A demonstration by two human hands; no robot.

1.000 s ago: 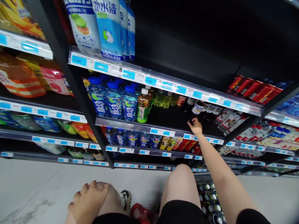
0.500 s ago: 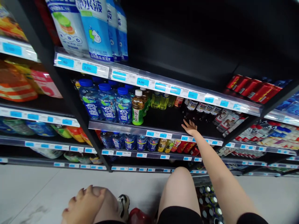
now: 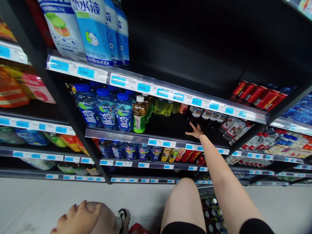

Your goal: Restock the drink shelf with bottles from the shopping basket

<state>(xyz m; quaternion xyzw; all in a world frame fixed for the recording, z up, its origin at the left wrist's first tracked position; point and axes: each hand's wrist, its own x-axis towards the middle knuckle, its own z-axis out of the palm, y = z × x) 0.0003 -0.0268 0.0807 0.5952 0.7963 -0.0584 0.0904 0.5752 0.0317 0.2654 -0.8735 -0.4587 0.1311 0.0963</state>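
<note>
My right hand [image 3: 195, 131] reaches over the middle shelf with its fingers spread and nothing in them. Just beyond it stands a row of dark bottles [image 3: 206, 114] with pale labels; whether the fingertips touch one I cannot tell. Left of them on that shelf are yellow-green bottles [image 3: 167, 108], a brown tea bottle [image 3: 139, 117] with a green label and white cap, and blue-capped drink bottles [image 3: 106, 112]. My left hand [image 3: 76, 218] lies over my left knee, its fingers apart and holding nothing.
Large blue-and-white drink pouches [image 3: 94, 35] stand on the upper shelf, red packs [image 3: 259, 95] at its right end. Small bottles [image 3: 143, 152] fill part of the lower shelf. Beside my right leg on the floor is a crate of capped bottles [image 3: 213, 213]. A red item [image 3: 137, 228] lies between my feet.
The view has shifted slightly, so shelves and bottles sit a little further left. My right hand stays over the shelf, its fingers more widely spread. My left hand remains on my knee.
</note>
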